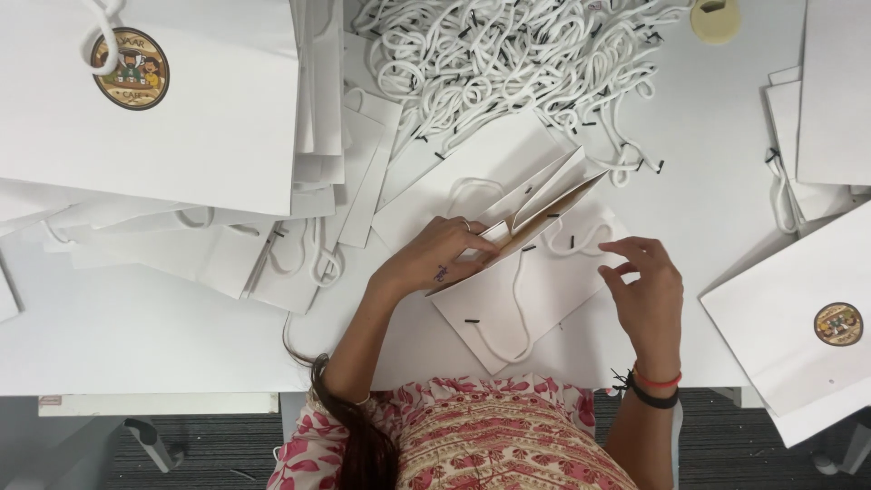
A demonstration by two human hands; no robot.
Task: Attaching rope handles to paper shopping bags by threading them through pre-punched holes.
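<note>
A white worktop [136, 345] fills the view, with dark grey carpet [209, 449] showing below its near edge. It is crowded with flat white paper bags: a large stack [181, 127] at the upper left, the top one bearing a round brown sticker [131, 68], and further bags [798, 308] along the right side, one with a similar round sticker [837, 324]. At the top centre lies a tangled heap of white cord handles [508, 54] with short black tips, and just beyond it a pale yellowish roll of tape [715, 18].

In the middle, right in front of the person, a white paper bag [517, 290] lies on the worktop with its mouth partly opened, the brown inside showing. A white cord handle [517, 308] loops across its face, and black cord tips poke through near the top edge.

The left hand [431, 259] rests on the bag at its open mouth, fingers curled closed over the folded top edge, holding it. The right hand [646, 281] sits at the bag's right edge, just beside the cord; its fingers are bent and partly parted, touching the edge of the bag, and whether it pinches anything cannot be told. A red and a black band [655, 388] circle the right wrist
</note>
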